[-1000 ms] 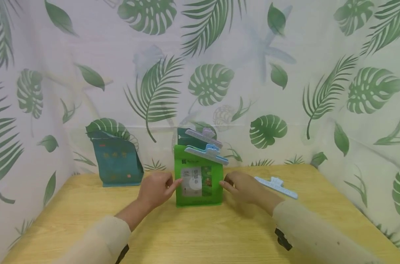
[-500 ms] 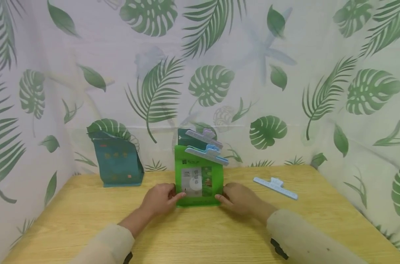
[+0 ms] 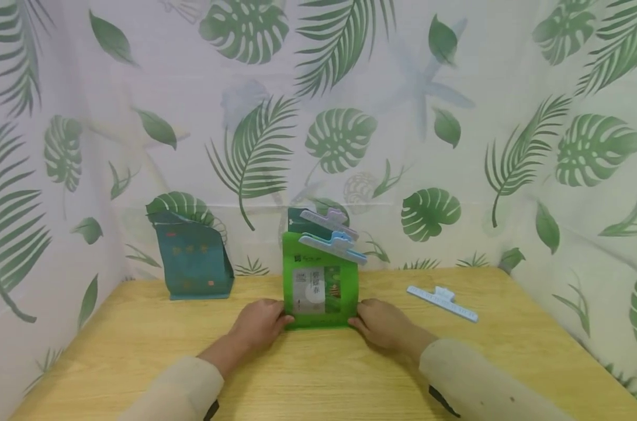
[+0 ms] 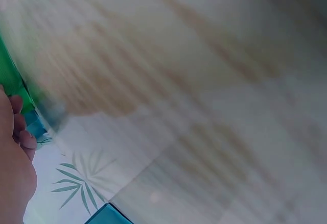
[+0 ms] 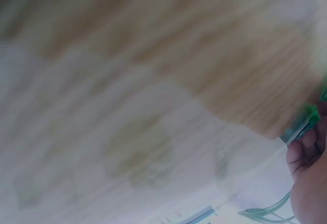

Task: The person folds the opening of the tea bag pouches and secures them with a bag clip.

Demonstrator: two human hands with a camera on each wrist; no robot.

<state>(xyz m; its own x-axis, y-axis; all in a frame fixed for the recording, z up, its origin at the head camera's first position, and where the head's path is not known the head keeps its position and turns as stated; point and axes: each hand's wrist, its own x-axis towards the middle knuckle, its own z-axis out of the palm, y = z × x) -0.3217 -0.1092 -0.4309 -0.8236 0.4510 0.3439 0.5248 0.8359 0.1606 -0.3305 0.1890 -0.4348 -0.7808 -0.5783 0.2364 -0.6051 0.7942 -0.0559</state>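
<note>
A green stand-up pouch [image 3: 318,289] stands upright at the middle of the wooden table [image 3: 318,374], its top closed by a light blue clip [image 3: 331,245]. My left hand [image 3: 281,320] holds its lower left corner and my right hand [image 3: 356,321] holds its lower right corner, both resting on the table. In the blurred left wrist view, curled fingers [image 4: 23,134] lie against the pouch's green edge [image 4: 7,76]. The right wrist view shows fingers [image 5: 306,147] beside a sliver of green [image 5: 309,114].
Right behind the green pouch stands a dark green pouch [image 3: 297,221] with a lilac clip [image 3: 329,221]. A teal pouch [image 3: 192,260] stands at the back left. A loose light blue clip [image 3: 442,302] lies to the right. Leaf-print curtains [image 3: 560,146] enclose the table.
Both hands have slid down from the green pouch's sides to its bottom corners. The pouch stays upright in the same spot.
</note>
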